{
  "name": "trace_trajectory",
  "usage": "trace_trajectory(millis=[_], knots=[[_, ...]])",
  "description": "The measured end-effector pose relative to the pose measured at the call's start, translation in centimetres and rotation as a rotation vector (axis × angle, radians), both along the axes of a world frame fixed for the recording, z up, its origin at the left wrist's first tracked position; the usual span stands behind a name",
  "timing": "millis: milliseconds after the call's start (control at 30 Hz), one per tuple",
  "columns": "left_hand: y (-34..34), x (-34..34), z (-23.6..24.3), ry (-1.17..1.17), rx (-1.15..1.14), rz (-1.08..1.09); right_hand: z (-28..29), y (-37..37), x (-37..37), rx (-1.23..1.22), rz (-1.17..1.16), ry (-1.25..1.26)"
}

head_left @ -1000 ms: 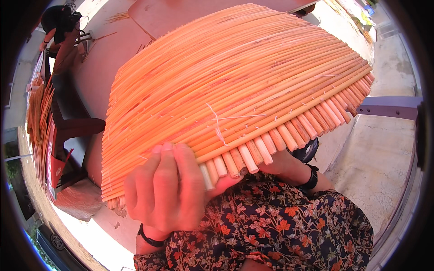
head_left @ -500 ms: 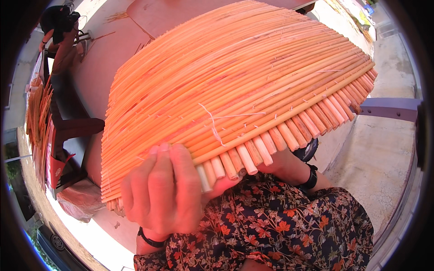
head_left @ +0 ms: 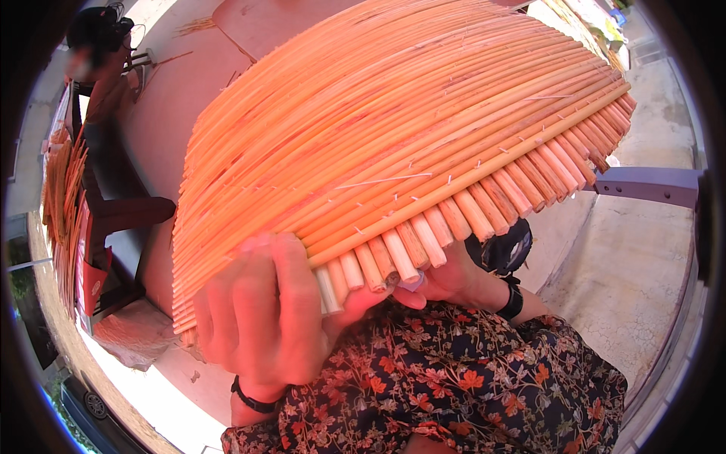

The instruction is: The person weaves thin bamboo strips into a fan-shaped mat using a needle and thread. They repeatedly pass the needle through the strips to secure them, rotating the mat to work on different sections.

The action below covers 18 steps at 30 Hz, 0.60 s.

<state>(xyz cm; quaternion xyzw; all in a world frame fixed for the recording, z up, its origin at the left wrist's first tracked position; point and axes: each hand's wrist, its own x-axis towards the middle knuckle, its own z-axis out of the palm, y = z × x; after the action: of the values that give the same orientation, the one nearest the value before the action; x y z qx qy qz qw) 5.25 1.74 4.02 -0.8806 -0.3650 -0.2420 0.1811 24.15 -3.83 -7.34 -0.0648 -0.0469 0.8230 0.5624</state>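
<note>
Since the earlier frame, the loose looped thread has gone from the top of the stick mat [head_left: 408, 129], the mat has shifted slightly upward in view, and the right hand [head_left: 457, 278] has come nearer the left hand [head_left: 261, 321]. The mat sits above the patterned garment [head_left: 454, 371] on the person's lap, its near edge toward the body, probably so both sides stay within reach. The left fingers [head_left: 291, 265] clamp over its near-left corner, likely to steady it. The right hand works under the edge, where the cut stick ends project; whether its fingers pinch anything cannot be told. A white strand [head_left: 386, 181] lies on top.
</note>
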Motion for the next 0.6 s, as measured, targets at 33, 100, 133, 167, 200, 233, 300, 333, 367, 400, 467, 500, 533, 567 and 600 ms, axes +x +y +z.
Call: trace_trajectory(millis=[33, 100, 133, 167, 200, 233, 300, 333, 367, 400, 467, 500, 533, 567, 600], knots=[[0.1, 0.0, -0.1, 0.002, -0.005, -0.010, -0.3, -0.1, -0.1, 0.033, -0.007, -0.041], [0.0, 0.0, -0.1, 0.029, 0.014, -0.012, -1.3, -0.1, -0.3, 0.091, -0.024, -0.099], [0.0, 0.0, -0.2, 0.042, 0.023, -0.012, -1.4, 0.1, -0.2, 0.110, -0.010, -0.157], [0.0, -0.1, -0.2, 0.037, 0.030, -0.009, -1.3, 0.2, -0.2, 0.129, 0.006, -0.211], [0.0, -0.1, -0.2, 0.032, 0.036, -0.005, -0.7, 0.3, 0.3, 0.143, 0.042, -0.303], [0.0, -0.2, -0.3, 0.026, 0.043, -0.002, -0.7, 0.4, 0.3, 0.155, 0.043, -0.309], [0.2, -0.2, 0.1, 0.035, 0.037, -0.008, -1.2, 0.5, 0.0, 0.183, 0.001, -0.233], [0.2, -0.1, 0.4, 0.039, 0.034, -0.011, -0.9, 0.7, 0.0, 0.158, -0.043, -0.220], [0.4, -0.1, 0.7, 0.010, 0.036, 0.001, -0.4, 1.1, -0.2, 0.143, -0.084, -0.201], [0.7, 0.0, 1.1, -0.018, 0.037, 0.011, 1.1, 1.6, 0.1, 0.088, -0.131, -0.249], [2.5, 0.1, 2.2, -0.106, 0.056, -0.017, 2.7, 3.9, 0.4, 0.181, -0.209, -0.142], [3.2, 0.0, 2.9, -0.155, 0.045, 0.010, 3.5, 5.0, 0.4, 0.235, -0.237, -0.084], [3.8, 0.2, 3.6, -0.201, 0.033, 0.034, 4.2, 6.2, 0.2, 0.322, -0.291, -0.105], [4.4, 0.3, 4.3, -0.247, 0.021, 0.057, 5.2, 7.2, 0.2, 0.408, -0.348, -0.126], [5.0, 0.4, 4.9, -0.307, 0.014, 0.097, 5.8, 8.3, 0.4, 0.497, -0.357, -0.153]])
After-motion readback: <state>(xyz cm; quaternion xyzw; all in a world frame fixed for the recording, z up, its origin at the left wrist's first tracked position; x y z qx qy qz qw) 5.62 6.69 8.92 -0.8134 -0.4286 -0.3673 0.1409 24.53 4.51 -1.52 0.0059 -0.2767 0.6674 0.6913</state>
